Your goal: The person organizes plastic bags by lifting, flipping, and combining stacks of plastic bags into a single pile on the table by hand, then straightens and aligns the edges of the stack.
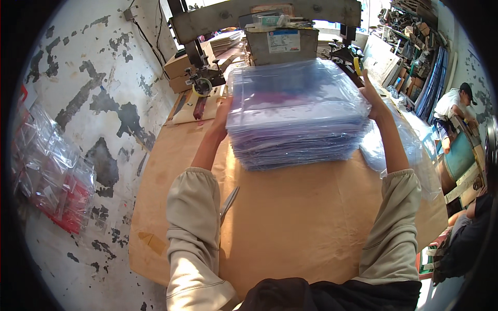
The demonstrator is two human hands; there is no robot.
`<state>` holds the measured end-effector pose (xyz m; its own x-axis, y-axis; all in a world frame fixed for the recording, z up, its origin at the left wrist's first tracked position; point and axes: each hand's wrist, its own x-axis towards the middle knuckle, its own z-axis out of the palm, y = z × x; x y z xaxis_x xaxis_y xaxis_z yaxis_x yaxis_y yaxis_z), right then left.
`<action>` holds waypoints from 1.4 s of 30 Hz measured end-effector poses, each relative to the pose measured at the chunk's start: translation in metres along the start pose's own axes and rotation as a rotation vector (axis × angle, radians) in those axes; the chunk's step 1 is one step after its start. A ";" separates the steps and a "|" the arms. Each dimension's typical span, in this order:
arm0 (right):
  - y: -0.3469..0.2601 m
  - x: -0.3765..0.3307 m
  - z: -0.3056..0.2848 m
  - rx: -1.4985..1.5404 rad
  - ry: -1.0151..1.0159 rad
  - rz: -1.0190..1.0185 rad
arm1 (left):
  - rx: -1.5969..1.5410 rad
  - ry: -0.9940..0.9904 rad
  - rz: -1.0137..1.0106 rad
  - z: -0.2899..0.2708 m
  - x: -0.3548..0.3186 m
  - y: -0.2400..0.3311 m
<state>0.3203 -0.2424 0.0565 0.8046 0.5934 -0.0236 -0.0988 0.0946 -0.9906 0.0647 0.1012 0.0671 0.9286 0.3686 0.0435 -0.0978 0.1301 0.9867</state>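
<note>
A thick stack of clear plastic sheets (301, 135), bluish and glossy on top with uneven layered edges, is on the far half of the brown-covered table (301, 223). My left hand (224, 115) grips its left side, the fingers partly hidden behind the stack. At the right side my right hand (374, 99) presses against the edge, thumb pointing up and the other fingers mostly out of sight. Close to my left sleeve lies a pair of metal scissors (229, 201), its handles covered by the sleeve.
Behind the stack stands a grey machine box (282, 46) beneath a metal crossbeam (264, 18). Loose clear plastic (394, 142) lies to the right. Plastic bags (57, 176) hang on the peeling left wall. Two other people (454, 106) are at the right, one only partly visible.
</note>
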 end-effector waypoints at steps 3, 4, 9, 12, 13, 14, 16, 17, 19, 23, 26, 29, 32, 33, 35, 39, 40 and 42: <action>-0.002 -0.003 -0.001 0.042 0.032 0.034 | 0.125 0.050 -0.009 -0.001 0.012 -0.006; 0.001 -0.004 -0.007 0.028 0.084 0.040 | 0.079 0.031 0.015 0.003 0.012 -0.010; 0.002 -0.023 0.024 0.201 0.068 -0.034 | -0.227 -0.021 0.040 -0.007 0.012 -0.014; 0.026 -0.054 0.036 0.304 0.521 -0.145 | -0.330 0.148 0.371 -0.015 -0.008 -0.046; 0.028 -0.077 0.053 0.481 0.496 -0.176 | -0.334 0.143 0.362 -0.001 -0.028 -0.058; 0.043 -0.089 0.053 0.314 0.573 -0.341 | 0.043 0.290 0.671 0.019 -0.047 -0.069; 0.057 -0.100 0.072 0.146 0.630 -0.485 | 0.449 0.442 0.955 0.027 -0.065 -0.072; 0.052 -0.103 0.091 -0.235 0.766 -0.860 | 0.747 0.473 1.226 0.026 -0.066 -0.071; 0.049 -0.105 0.109 -0.633 0.869 -1.234 | 1.056 0.494 1.492 0.023 -0.065 -0.071; 0.051 -0.099 0.111 -1.031 1.005 -1.297 | 1.239 0.565 1.353 0.020 -0.061 -0.080; 0.054 -0.097 0.109 -1.121 0.991 -1.221 | 1.291 0.544 1.302 0.016 -0.064 -0.078; 0.052 -0.098 0.109 -1.183 1.028 -1.133 | 1.420 0.516 1.147 0.022 -0.076 -0.066; 0.051 -0.128 0.121 -1.207 0.896 -1.252 | 1.282 0.348 0.912 0.037 -0.142 -0.040; 0.057 -0.146 0.123 -1.242 0.795 -1.299 | 1.036 0.116 0.845 0.042 -0.167 -0.036; 0.074 -0.179 0.131 -1.235 0.469 -1.270 | 0.424 -0.529 0.583 0.050 -0.232 -0.022; 0.139 -0.223 0.174 -1.265 -0.041 -1.041 | -0.071 -0.870 0.621 0.083 -0.341 -0.007; 0.137 -0.230 0.180 -1.292 -0.051 -1.042 | -0.207 -0.971 0.654 0.089 -0.360 0.000; 0.140 -0.244 0.203 -1.188 -0.301 -0.697 | -0.258 -0.967 0.703 0.089 -0.386 0.017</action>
<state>-0.0091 -0.2118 -0.0493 0.3132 0.8652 0.3915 0.9298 -0.1955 -0.3118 -0.2633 -0.1207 0.0815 0.5176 -0.3898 0.7617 -0.6514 0.3977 0.6462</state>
